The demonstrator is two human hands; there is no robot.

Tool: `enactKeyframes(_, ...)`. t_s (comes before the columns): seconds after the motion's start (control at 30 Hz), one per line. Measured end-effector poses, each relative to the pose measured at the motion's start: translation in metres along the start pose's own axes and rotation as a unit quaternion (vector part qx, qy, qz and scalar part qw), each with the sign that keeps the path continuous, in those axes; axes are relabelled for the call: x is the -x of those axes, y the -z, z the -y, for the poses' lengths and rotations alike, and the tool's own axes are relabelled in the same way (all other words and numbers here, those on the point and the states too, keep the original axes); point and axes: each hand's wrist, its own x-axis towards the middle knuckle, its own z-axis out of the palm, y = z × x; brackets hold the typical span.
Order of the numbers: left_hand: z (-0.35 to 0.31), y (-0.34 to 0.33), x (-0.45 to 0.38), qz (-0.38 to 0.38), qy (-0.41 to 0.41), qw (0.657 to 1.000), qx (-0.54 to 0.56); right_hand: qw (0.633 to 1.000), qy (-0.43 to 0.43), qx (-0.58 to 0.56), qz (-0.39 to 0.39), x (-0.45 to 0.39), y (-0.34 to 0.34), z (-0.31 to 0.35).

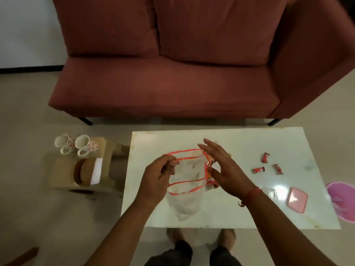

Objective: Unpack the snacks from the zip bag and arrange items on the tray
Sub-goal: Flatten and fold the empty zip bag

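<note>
A clear zip bag (187, 175) with a red zipper rim hangs open above the white table (249, 143). My left hand (160, 173) grips the bag's rim on its left side. My right hand (222, 167) is beside the bag's right edge, fingers straight and spread, with a red snack packet (210, 181) next to its thumb; whether the thumb holds the packet is unclear. Three small red wrapped candies (266, 157) (258, 170) (278, 168) lie on the table to the right.
A pink lidded box (296, 199) and a clear container (270, 192) sit near the table's right front. A pink tray (343, 200) lies past the right edge. Two floral mugs (76, 144) stand on a low stool at left. A red sofa (172, 73) stands behind.
</note>
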Motion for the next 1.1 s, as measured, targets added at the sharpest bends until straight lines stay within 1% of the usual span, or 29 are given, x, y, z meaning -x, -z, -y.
enactKeyframes(0.07, -0.027, 0.013, -0.003, 0.019, -0.032, 0.999, 0.001, 0.998, 0.019, 0.061, 0.014, 0.005, 0.025, 0.030)
enactKeyframes(0.1, -0.040, 0.021, -0.005, 0.026, -0.051, 0.998, 0.003, 0.996, 0.022, 0.089, 0.004, 0.007, 0.038, 0.043)
enactKeyframes(0.2, -0.074, 0.043, -0.015, 0.038, -0.109, 0.993, -0.005, 0.989, 0.030, 0.132, -0.057, 0.011, 0.075, 0.074)
enactKeyframes(0.3, -0.099, 0.063, -0.028, 0.049, -0.149, 0.988, -0.010, 0.981, 0.032, 0.162, -0.102, 0.015, 0.104, 0.098)
enactKeyframes(0.43, -0.115, 0.078, -0.043, 0.058, -0.162, 0.985, -0.014, 0.970, 0.029, 0.194, -0.142, 0.020, 0.131, 0.117)
enactKeyframes(0.6, -0.128, 0.090, -0.055, 0.019, -0.177, 0.983, -0.052, 0.967, 0.045, 0.197, -0.154, 0.032, 0.152, 0.129)
enactKeyframes(0.7, -0.137, 0.089, -0.059, -0.025, -0.190, 0.978, -0.087, 0.961, 0.075, 0.177, -0.197, 0.041, 0.164, 0.136)
enactKeyframes(0.8, -0.158, 0.074, -0.056, -0.054, -0.257, 0.958, -0.116, 0.953, 0.104, 0.159, -0.234, 0.050, 0.177, 0.144)
enactKeyframes(0.9, -0.183, 0.044, -0.048, -0.053, -0.320, 0.935, -0.145, 0.953, 0.120, 0.124, -0.250, 0.055, 0.188, 0.151)
enactKeyframes(0.93, -0.191, 0.032, -0.046, -0.064, -0.339, 0.926, -0.154, 0.952, 0.125, 0.115, -0.254, 0.058, 0.193, 0.152)
enactKeyframes(0.97, -0.198, 0.022, -0.046, -0.094, -0.358, 0.916, -0.156, 0.950, 0.131, 0.103, -0.264, 0.060, 0.198, 0.153)
enactKeyframes(1.0, -0.203, 0.014, -0.047, -0.134, -0.362, 0.912, -0.136, 0.946, 0.137, 0.081, -0.282, 0.062, 0.204, 0.154)
enactKeyframes(1.03, -0.207, 0.008, -0.048, -0.174, -0.341, 0.921, -0.079, 0.941, 0.141, 0.048, -0.304, 0.065, 0.212, 0.155)
enactKeyframes(1.07, -0.210, 0.004, -0.046, -0.197, -0.288, 0.937, 0.016, 0.934, 0.143, 0.010, -0.327, 0.068, 0.220, 0.155)
enactKeyframes(1.1, -0.212, -0.001, -0.043, -0.198, -0.213, 0.946, 0.140, 0.926, 0.140, -0.026, -0.351, 0.071, 0.230, 0.153)
